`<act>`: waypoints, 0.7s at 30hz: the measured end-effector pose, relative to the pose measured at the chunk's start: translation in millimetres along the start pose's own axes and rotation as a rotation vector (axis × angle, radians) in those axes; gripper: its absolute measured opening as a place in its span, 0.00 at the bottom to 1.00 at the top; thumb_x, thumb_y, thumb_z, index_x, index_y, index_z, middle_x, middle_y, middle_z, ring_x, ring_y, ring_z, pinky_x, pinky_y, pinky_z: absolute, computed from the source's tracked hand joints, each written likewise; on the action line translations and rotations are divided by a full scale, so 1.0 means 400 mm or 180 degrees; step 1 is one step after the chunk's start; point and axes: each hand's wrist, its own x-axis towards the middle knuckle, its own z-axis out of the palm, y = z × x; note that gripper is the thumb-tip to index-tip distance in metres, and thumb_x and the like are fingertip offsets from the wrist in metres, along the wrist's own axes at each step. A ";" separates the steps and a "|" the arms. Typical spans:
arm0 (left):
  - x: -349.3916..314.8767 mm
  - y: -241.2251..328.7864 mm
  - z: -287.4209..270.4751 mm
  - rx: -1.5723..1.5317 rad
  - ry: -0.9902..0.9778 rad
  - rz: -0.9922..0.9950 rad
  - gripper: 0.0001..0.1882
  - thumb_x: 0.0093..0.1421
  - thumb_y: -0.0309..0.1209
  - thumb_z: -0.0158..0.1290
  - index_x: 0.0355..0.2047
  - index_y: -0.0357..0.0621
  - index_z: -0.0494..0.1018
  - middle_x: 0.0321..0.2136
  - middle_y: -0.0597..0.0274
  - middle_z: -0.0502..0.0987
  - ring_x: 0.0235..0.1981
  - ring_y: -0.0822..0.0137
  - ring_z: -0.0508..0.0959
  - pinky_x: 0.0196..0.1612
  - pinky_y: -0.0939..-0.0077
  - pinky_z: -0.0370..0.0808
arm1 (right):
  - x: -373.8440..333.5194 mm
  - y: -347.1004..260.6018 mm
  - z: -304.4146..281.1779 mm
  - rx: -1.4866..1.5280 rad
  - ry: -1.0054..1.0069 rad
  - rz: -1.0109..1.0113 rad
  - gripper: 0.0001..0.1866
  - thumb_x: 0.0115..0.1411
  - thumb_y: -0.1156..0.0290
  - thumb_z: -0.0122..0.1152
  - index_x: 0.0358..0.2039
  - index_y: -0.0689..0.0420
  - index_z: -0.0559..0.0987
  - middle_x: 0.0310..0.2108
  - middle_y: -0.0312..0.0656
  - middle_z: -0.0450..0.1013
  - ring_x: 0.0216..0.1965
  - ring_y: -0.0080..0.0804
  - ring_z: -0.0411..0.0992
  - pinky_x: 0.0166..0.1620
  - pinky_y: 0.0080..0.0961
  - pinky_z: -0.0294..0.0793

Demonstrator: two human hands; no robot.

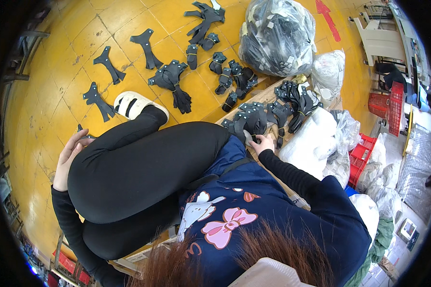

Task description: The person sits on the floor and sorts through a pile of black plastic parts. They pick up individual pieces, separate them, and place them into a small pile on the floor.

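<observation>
My left hand [68, 160] reaches down beside my bent knee at the left. Its fingers curl at a dark strap piece [88, 137], mostly hidden by the hand and leg. My right hand [265, 144] is at the wooden board on my right, fingertips pinched at the edge of a pile of black strap pieces [252, 117] with small metal snaps. Three single black Y-shaped strap pieces [98, 101] lie spread in a row on the floor. Past my foot lie a larger banded bundle [171, 81] and several small rolled bundles [217, 62].
A clear bag of dark pieces [277, 38] stands at the far end of the board. White plastic bags [309, 141] and a red crate [361, 158] line my right side. My cream sandal [138, 106] rests on the yellow tiled floor [38, 105]. A red arrow [328, 20] marks the floor.
</observation>
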 end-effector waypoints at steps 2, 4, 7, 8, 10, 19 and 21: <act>0.002 -0.007 -0.005 0.0034 -0.0006 0.0013 0.20 0.69 0.30 0.40 0.58 0.35 0.60 0.46 0.56 0.72 0.48 0.67 0.74 0.52 0.78 0.70 | 0.011 0.000 -0.002 -0.0109 -0.0103 -0.0070 0.19 0.44 0.52 0.67 0.33 0.52 0.83 0.36 0.49 0.70 0.43 0.45 0.70 0.46 0.37 0.70; 0.006 -0.005 0.001 0.0036 -0.0006 0.0008 0.20 0.69 0.31 0.40 0.58 0.35 0.60 0.46 0.56 0.72 0.48 0.67 0.74 0.52 0.78 0.70 | 0.041 0.023 -0.005 0.0104 -0.0406 -0.0028 0.19 0.45 0.54 0.66 0.34 0.53 0.83 0.37 0.49 0.70 0.43 0.45 0.70 0.46 0.36 0.70; 0.003 0.001 0.006 0.0023 -0.0031 0.0009 0.20 0.69 0.30 0.40 0.59 0.35 0.60 0.46 0.57 0.72 0.48 0.67 0.74 0.52 0.79 0.70 | 0.059 0.053 -0.035 0.0891 0.0009 -0.0386 0.17 0.51 0.62 0.59 0.35 0.62 0.79 0.33 0.50 0.73 0.39 0.42 0.73 0.44 0.31 0.70; 0.001 0.001 0.003 0.0016 -0.0020 0.0010 0.20 0.69 0.30 0.40 0.59 0.35 0.60 0.46 0.57 0.72 0.48 0.67 0.74 0.52 0.79 0.70 | 0.071 0.056 -0.047 0.1275 0.0069 -0.0401 0.15 0.53 0.63 0.56 0.33 0.63 0.78 0.33 0.51 0.72 0.38 0.44 0.72 0.43 0.32 0.70; -0.003 -0.001 -0.001 -0.0003 -0.0016 0.0001 0.20 0.69 0.30 0.40 0.59 0.35 0.60 0.45 0.57 0.72 0.48 0.67 0.74 0.52 0.79 0.70 | 0.091 0.070 -0.061 0.1689 -0.0203 -0.0137 0.15 0.54 0.64 0.54 0.33 0.63 0.78 0.34 0.50 0.73 0.38 0.40 0.72 0.44 0.29 0.69; 0.007 -0.006 0.004 -0.0030 -0.0039 0.0051 0.20 0.69 0.30 0.40 0.58 0.34 0.60 0.45 0.57 0.72 0.47 0.68 0.73 0.52 0.79 0.69 | 0.086 0.181 0.051 0.0896 0.0314 0.0019 0.24 0.49 0.60 0.66 0.42 0.62 0.71 0.39 0.50 0.70 0.41 0.41 0.70 0.47 0.33 0.69; 0.004 -0.005 0.003 0.0010 -0.0026 0.0038 0.20 0.69 0.30 0.40 0.58 0.34 0.60 0.45 0.57 0.72 0.48 0.68 0.73 0.53 0.79 0.68 | 0.075 0.152 0.055 0.0923 0.0262 0.0058 0.35 0.42 0.56 0.72 0.47 0.60 0.68 0.41 0.50 0.70 0.42 0.45 0.71 0.48 0.37 0.70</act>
